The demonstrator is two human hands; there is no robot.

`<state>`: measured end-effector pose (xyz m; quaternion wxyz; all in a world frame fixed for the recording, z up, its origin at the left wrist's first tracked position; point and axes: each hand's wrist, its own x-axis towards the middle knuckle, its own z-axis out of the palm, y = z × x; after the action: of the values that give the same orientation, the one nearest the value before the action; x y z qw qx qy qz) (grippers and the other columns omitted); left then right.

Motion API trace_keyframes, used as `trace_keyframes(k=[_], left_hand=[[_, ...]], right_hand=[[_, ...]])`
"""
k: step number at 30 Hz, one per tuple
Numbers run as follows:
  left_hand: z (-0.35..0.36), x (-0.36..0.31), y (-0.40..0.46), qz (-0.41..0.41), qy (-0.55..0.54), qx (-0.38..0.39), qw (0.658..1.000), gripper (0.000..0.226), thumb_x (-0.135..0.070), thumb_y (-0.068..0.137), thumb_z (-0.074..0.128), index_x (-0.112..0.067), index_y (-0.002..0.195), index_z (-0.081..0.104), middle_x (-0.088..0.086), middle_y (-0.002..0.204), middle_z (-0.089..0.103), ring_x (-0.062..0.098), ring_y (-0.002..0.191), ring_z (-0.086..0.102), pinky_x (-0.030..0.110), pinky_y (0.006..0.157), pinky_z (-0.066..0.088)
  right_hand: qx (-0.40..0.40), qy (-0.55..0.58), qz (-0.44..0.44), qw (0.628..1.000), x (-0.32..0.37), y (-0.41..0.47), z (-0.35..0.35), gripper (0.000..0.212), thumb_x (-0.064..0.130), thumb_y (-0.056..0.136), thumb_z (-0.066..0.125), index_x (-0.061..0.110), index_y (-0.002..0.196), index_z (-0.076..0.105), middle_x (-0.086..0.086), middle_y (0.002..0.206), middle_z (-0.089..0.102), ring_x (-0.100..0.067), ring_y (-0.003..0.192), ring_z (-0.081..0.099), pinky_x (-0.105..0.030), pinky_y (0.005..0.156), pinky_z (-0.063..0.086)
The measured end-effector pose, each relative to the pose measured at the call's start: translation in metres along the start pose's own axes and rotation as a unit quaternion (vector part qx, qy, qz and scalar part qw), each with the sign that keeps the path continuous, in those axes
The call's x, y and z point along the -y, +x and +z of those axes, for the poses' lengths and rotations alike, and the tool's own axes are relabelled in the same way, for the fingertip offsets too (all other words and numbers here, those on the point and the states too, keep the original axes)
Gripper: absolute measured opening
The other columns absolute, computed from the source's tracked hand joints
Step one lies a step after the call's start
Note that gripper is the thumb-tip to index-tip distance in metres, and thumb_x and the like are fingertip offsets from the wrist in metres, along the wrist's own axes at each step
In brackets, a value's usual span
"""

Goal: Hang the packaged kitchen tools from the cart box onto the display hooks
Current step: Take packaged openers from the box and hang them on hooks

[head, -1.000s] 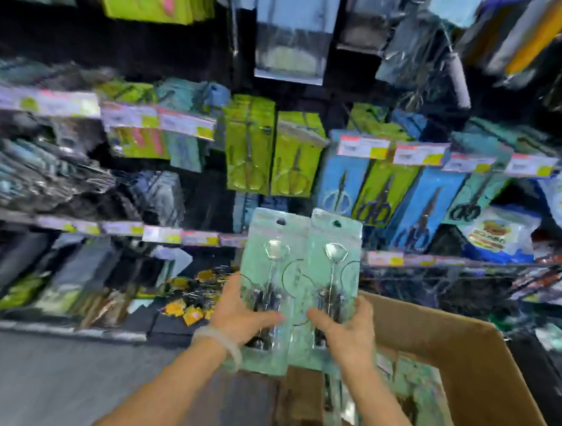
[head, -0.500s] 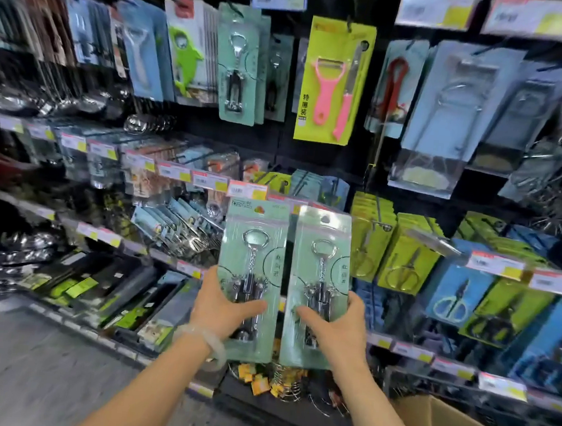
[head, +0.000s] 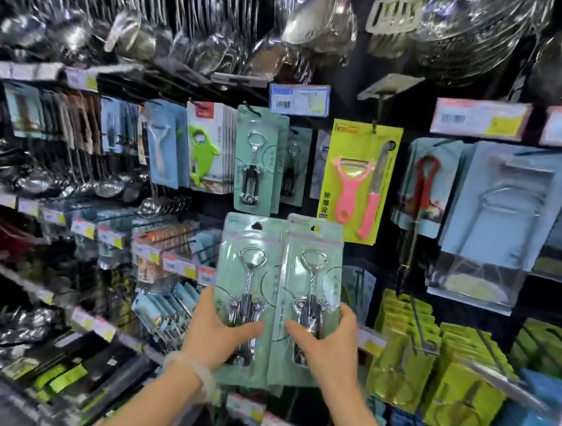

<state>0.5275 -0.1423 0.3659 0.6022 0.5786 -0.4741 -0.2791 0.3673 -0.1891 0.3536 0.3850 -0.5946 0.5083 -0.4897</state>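
Item: two mint-green corkscrew packs, held side by side in front of the display, just below the hanging row of matching corkscrew packs (head: 256,163). Left pack (head: 250,274) in the left hand (head: 218,334), thumb curled across its face and fingers behind. Right pack (head: 311,276) in the right hand (head: 324,347), same closed grip round its lower part. Inner edges of the two cards overlap slightly. Hang holes at the top of each card are free, below and right of the matching hook.

Risks, as judged:
- Both hands occupied; threading one hole onto the hook with no free hand may let the other pack slip.
- Grip sits low on tall cards; the tops may flex and miss the hook tip.
- Yellow peeler pack (head: 357,182) hangs just right of the target; a raised card may snag or knock it.
- Hook is already loaded; forcing could dislodge stock.

Change from earlier view: the cart box is no longer in sight; the view has tilted up to the upper hooks and ladles; packs are raised nearer the matching row; hands' hold unchanged.
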Motion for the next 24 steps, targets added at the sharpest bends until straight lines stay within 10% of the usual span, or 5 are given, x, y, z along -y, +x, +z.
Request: trace_keyframes(k=[8, 24], left_hand=[[-0.004, -0.019, 0.076, 0.032, 0.015, -0.04, 0.999, 0.067, -0.013, 0.066, 0.085, -0.028, 0.112, 0.038, -0.019, 0.101, 0.051, 0.015, 0.107, 0.052, 0.027, 0.086, 0.038], [-0.049, -0.021, 0.169, 0.062, 0.0, -0.048, 0.997, 0.076, -0.016, 0.066, 0.085, -0.019, 0.128, 0.04, -0.011, 0.113, 0.052, 0.016, 0.111, 0.052, 0.026, 0.086, 0.039]], right_hand=[[0.007, -0.005, -0.06, 0.998, 0.033, 0.073, 0.026, 0.102, 0.037, 0.072, 0.079, 0.016, 0.148, 0.014, -0.003, 0.152, 0.027, -0.022, 0.137, 0.032, -0.039, 0.109, 0.033], [-0.01, -0.04, -0.095, 0.995, 0.074, 0.135, 0.089, 0.104, 0.039, 0.068, 0.082, 0.017, 0.147, 0.018, 0.0, 0.151, 0.03, -0.02, 0.135, 0.034, -0.039, 0.109, 0.034]])
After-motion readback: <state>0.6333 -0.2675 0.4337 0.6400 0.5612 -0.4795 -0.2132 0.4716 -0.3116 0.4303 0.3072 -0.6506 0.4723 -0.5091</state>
